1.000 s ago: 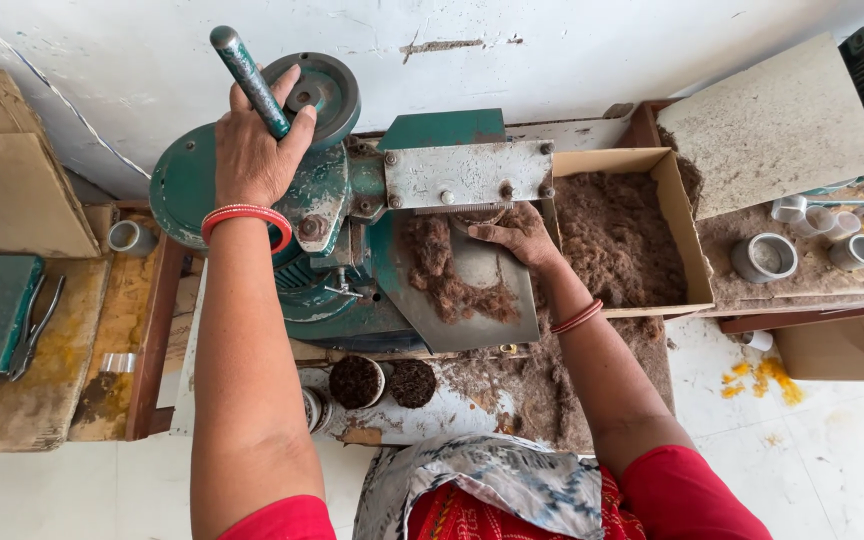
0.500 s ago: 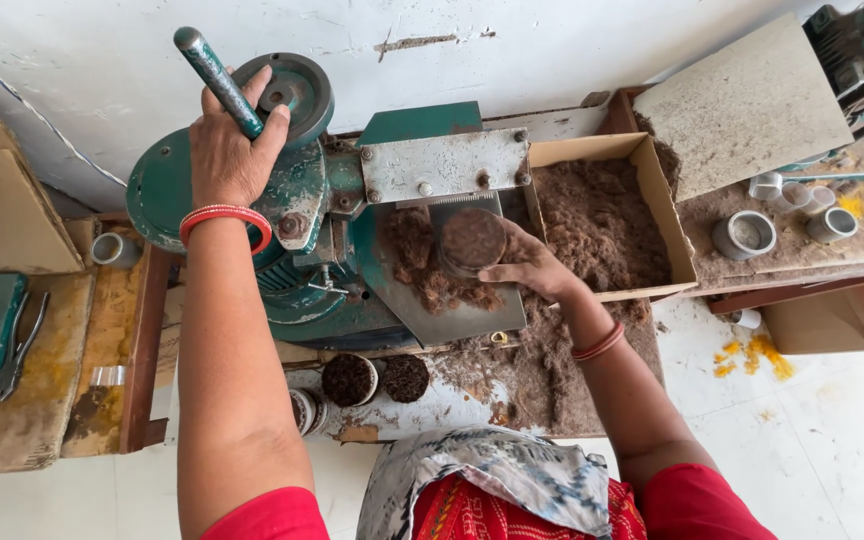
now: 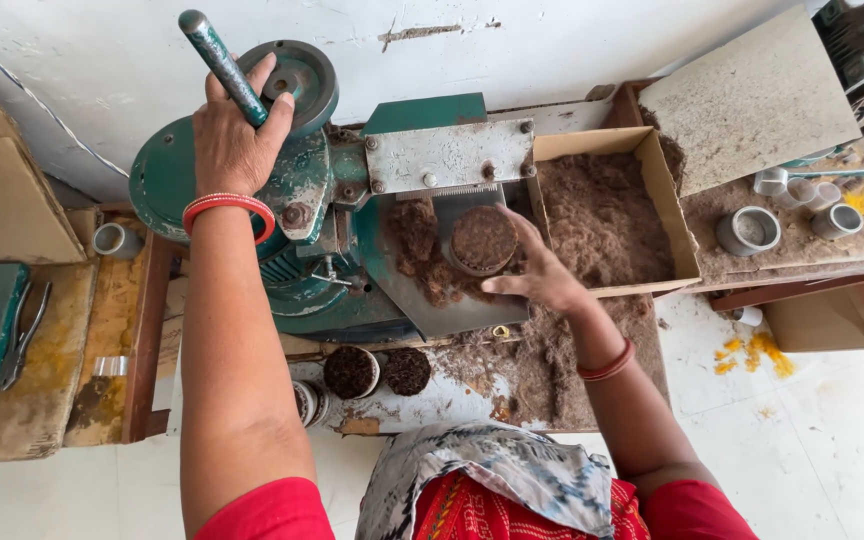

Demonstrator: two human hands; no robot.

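Left hand (image 3: 235,140) wrapped tight around worn green metal lever (image 3: 222,66) of cast-iron press (image 3: 302,200), right hand (image 3: 537,270) half open, fingers cupping round fibrous brown puck (image 3: 484,239) on steel plate, cardboard box (image 3: 667,190) of loose fluffy fibre beside.

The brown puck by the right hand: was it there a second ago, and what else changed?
No. A second ago the right hand lay on loose brown fibre on the tray; now a round puck sits under the press plate, fingers beside it. The left hand stays gripping the lever; the fibre box is unmoved.
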